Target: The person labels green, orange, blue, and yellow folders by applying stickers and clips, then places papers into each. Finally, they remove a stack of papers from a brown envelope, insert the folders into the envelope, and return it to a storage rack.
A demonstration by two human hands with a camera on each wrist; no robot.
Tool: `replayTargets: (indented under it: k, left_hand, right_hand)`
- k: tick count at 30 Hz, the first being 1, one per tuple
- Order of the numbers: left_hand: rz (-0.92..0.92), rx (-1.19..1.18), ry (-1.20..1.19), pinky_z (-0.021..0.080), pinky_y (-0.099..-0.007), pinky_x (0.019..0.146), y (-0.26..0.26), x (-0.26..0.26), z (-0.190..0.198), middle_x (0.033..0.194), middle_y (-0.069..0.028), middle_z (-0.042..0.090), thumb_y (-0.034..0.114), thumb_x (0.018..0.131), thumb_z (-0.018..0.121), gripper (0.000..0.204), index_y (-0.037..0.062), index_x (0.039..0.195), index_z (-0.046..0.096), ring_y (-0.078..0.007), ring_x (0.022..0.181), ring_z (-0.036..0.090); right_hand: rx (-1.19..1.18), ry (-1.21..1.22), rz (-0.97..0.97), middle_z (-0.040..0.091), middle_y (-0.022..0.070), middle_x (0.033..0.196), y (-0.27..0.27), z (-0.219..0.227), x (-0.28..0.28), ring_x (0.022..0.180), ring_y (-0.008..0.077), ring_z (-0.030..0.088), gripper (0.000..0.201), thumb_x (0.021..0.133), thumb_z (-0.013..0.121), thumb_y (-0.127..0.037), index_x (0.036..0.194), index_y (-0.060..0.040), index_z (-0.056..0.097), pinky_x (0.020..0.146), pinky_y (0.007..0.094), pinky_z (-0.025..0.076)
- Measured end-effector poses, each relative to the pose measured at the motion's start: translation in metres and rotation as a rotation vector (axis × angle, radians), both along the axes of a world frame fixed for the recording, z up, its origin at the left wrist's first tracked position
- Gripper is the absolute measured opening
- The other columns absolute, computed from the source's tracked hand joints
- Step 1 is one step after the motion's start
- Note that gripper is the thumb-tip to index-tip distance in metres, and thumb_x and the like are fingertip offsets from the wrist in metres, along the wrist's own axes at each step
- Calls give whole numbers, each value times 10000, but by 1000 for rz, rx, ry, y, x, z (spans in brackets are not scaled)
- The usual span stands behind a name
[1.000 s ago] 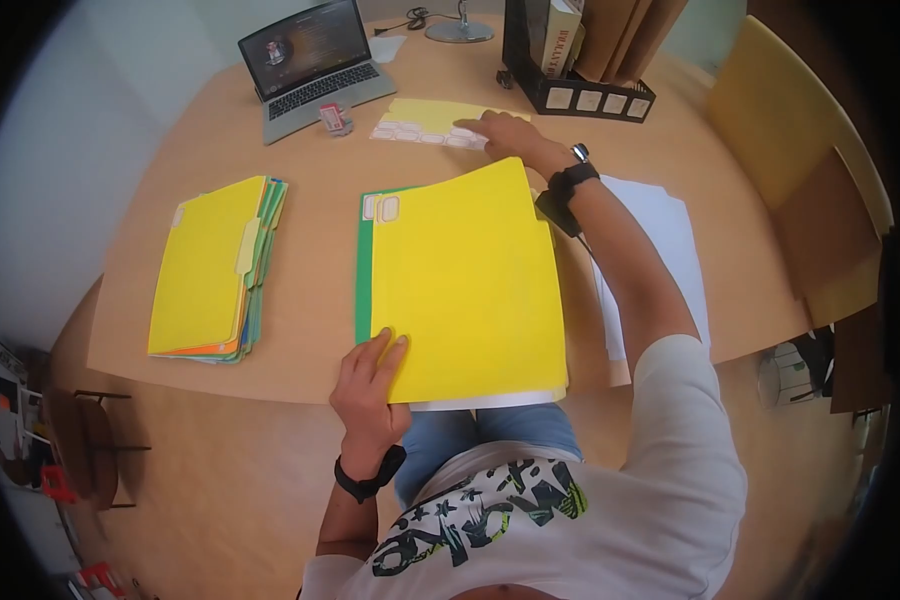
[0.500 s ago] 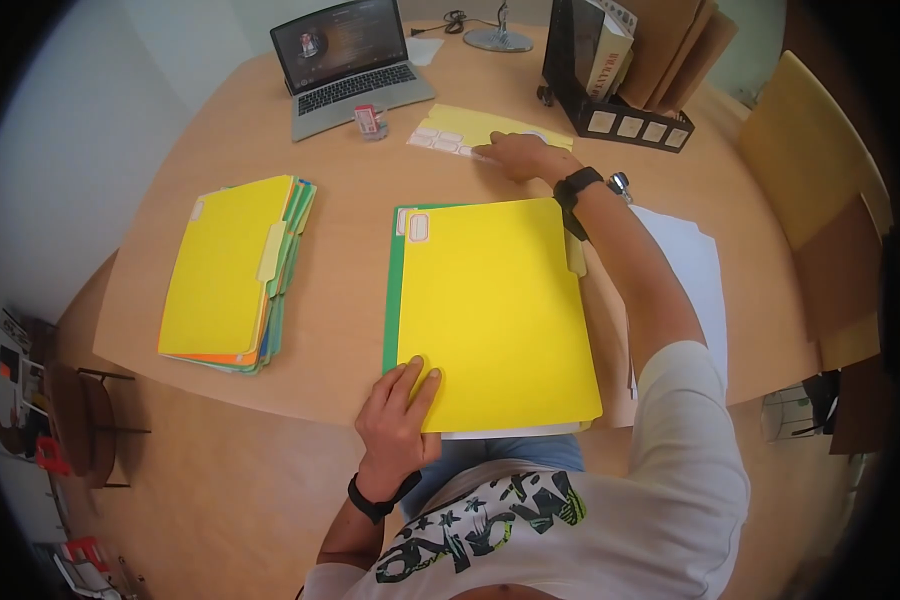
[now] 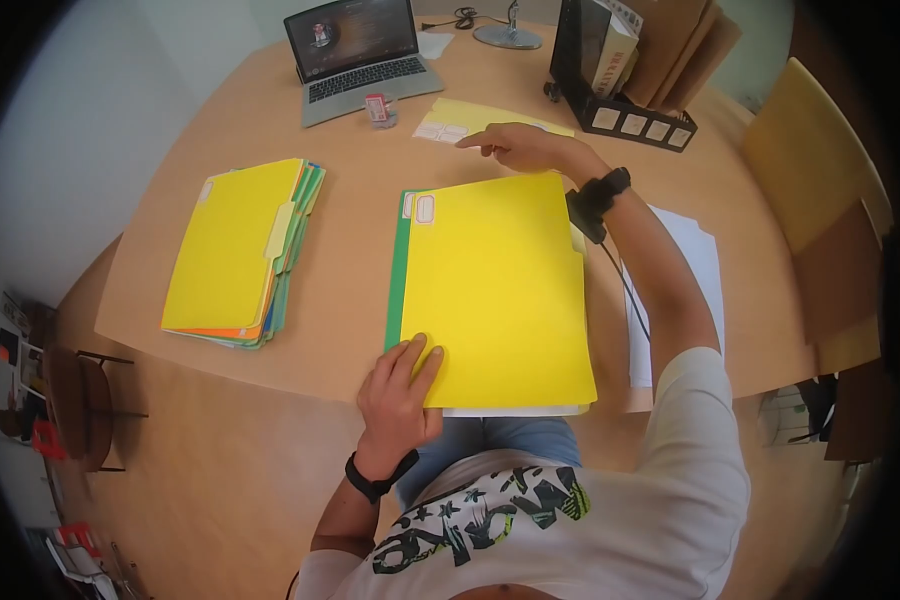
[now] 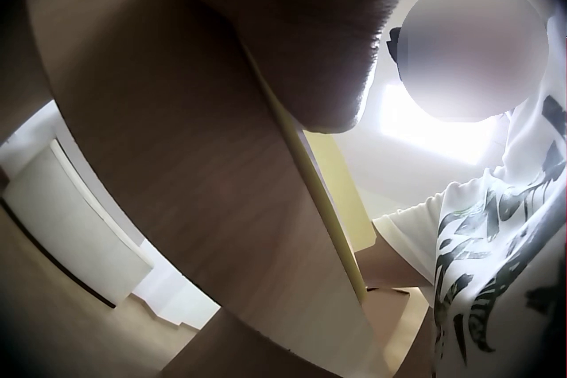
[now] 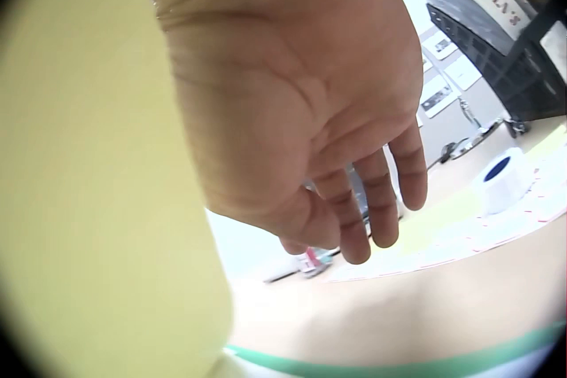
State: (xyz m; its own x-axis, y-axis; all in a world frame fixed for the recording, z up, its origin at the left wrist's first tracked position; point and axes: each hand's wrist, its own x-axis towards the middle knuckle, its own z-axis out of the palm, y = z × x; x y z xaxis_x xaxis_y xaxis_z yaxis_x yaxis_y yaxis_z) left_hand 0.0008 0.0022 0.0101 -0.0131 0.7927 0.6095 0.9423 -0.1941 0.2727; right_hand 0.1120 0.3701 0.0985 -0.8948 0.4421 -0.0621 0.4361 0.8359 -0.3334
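Observation:
In the head view my left hand (image 3: 398, 395) grips the lower left corner of a yellow file folder (image 3: 500, 300), fingers on its face and thumb at the lower edge. A green folder (image 3: 398, 290) shows along the left side beneath it, and white paper sticks out below. Beyond the folder's top edge is my right hand (image 3: 520, 147), index finger extended and the others loosely bent. It holds nothing, as the right wrist view also shows. The index fingertip overlaps the near edge of a sheet of labels (image 3: 438, 131), which lies with a yellow sheet (image 3: 470, 112).
A stack of colored folders (image 3: 235, 250) lies at left. White papers (image 3: 685, 290) are under my right forearm. Farther back stand a laptop (image 3: 365, 75), a small red-and-clear item (image 3: 378, 110) and a black file rack (image 3: 635, 125). A white roll (image 5: 505, 185) sits by the labels.
My right hand has drawn slightly back toward the folder from over the labels, its index finger now more extended. My left hand keeps its grip on the folder's corner. The head view has shifted.

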Motion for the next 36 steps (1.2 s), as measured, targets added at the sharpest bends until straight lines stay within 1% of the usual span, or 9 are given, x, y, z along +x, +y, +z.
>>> replayTargets:
  k: [2, 6, 9, 12, 15, 20, 32, 35, 36]
  left_hand:
    - [-6, -9, 0, 513, -379, 776, -1, 0, 0, 1138, -139, 620, 112, 577, 540, 487, 60, 1043, 670, -311, 996, 587]
    - [-14, -6, 8, 506, -381, 782, -2, -1, -3, 1145, -131, 618, 109, 585, 546, 479, 61, 1045, 669, -307, 1004, 585]
    - [-8, -4, 4, 504, -381, 785, -2, 1, -4, 1144, -128, 618, 105, 587, 547, 477, 62, 1046, 671, -305, 1008, 584]
    - [2, 7, 0, 513, -381, 779, -3, 2, -3, 1129, -127, 627, 86, 591, 537, 469, 66, 1039, 676, -311, 992, 592]
    - [7, 19, -8, 528, -383, 774, -1, 5, 1, 1107, -126, 640, 53, 596, 517, 463, 71, 1028, 683, -326, 960, 604]
    - [-13, 15, -27, 523, -391, 799, -2, 4, 2, 1107, -134, 639, 45, 589, 509, 474, 64, 1029, 684, -333, 962, 603]
    - [-7, 14, -1, 520, -397, 802, -6, 5, 1, 1108, -150, 631, 64, 590, 523, 483, 50, 1050, 673, -343, 976, 595]
    - [-38, -27, 10, 511, -407, 817, -8, 3, 2, 1149, -157, 610, 150, 634, 615, 476, 61, 1100, 654, -344, 1011, 580]
    - [-44, -50, 23, 503, -413, 832, -9, 3, 5, 1167, -158, 600, 215, 636, 652, 503, 66, 1116, 647, -346, 1029, 571]
  right_hand:
    - [-52, 62, 75, 602, 149, 1136, -31, 8, -2, 1043, 312, 570, 506, 865, 455, 4, 1332, -180, 520, 911, 377, 449]
    - [410, 42, 133, 612, 133, 1088, -45, 38, 9, 1001, 245, 589, 452, 898, 510, -75, 1335, -191, 524, 886, 343, 463]
    - [14, 290, 23, 615, 108, 1040, -23, 59, 28, 958, 217, 589, 446, 913, 517, -107, 1349, -200, 513, 876, 320, 461]
    - [-93, 20, 108, 607, 87, 1006, -42, 60, 26, 925, 199, 578, 467, 918, 510, -106, 1373, -208, 487, 868, 312, 452]
    - [209, -230, 237, 592, 175, 1035, -80, 17, 8, 929, 322, 595, 609, 874, 442, -12, 1429, -258, 386, 829, 398, 457]
    - [462, -341, 203, 597, 126, 1099, -106, -24, -11, 955, 288, 630, 658, 836, 544, -62, 1426, -294, 369, 735, 397, 510]
    - [430, -86, 42, 573, 136, 1135, -118, -42, -9, 847, 297, 636, 569, 815, 522, -53, 1365, -189, 471, 708, 378, 511]
    - [331, -170, -63, 564, 153, 1205, -114, -40, -5, 985, 298, 619, 483, 852, 524, -117, 1334, -149, 497, 761, 385, 511]
    - [314, -90, -46, 582, 158, 1148, -114, -39, 2, 942, 287, 624, 440, 858, 529, -126, 1298, -130, 529, 742, 380, 506]
